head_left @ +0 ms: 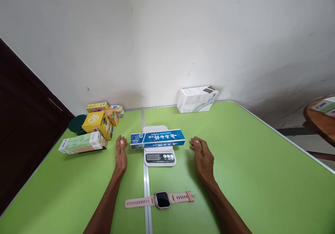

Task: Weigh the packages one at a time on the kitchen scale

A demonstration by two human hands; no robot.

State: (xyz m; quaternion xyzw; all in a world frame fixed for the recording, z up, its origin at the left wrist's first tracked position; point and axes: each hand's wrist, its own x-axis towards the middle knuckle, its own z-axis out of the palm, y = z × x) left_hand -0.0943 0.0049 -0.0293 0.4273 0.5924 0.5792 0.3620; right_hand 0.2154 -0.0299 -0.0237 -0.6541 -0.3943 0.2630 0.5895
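Note:
A long blue toothpaste box [157, 139] lies crosswise on the platform of a white kitchen scale [160, 159], sticking out past both its sides. The scale's display looks dark. My left hand [121, 153] rests on edge on the table just left of the box, not touching it, its fingers loosely bent and holding nothing. On the other side, my right hand [202, 157] stays a little apart from the box's right end, palm inward, fingers loosely curved with nothing in them. Nearer to me, a smartwatch with a pink strap [162, 200] is laid out flat between my forearms.
At the back left of the green table [243, 164] are several yellow boxes [98, 122], a dark green round container [77, 123] and a pale green box [81, 142]. A white box [197, 99] stands against the wall. A wooden stool [316, 115] is off to the right.

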